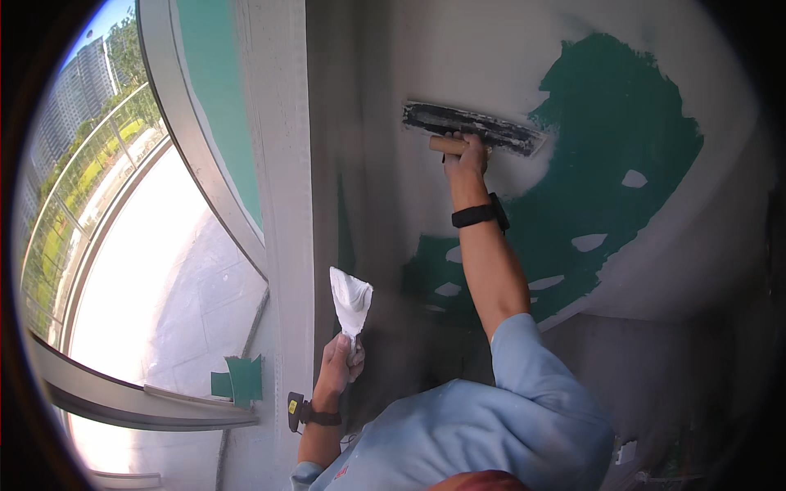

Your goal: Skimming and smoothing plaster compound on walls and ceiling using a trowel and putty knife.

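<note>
My right hand (467, 155) is closed on the wooden handle of a long, dark, compound-streaked trowel (499, 129), which lies tilted against, or just off, the white-coated surface (454, 57) beside a dark green area (614, 147) with white patches. Lower and to the left, my left hand (342, 358) grips a putty knife (350, 299) upright, its blade heaped with white compound and its handle mostly covered by my fingers. Both wrists have black straps on them, the left one with a small black device.
A pale vertical strip (286, 164) and a light green panel (209, 74) border a window frame (168, 106) on the left. Outside are a railing, trees and tall buildings. Green scraps (244, 380) sit by the lower frame. Small, unclear items lie at the dim lower right.
</note>
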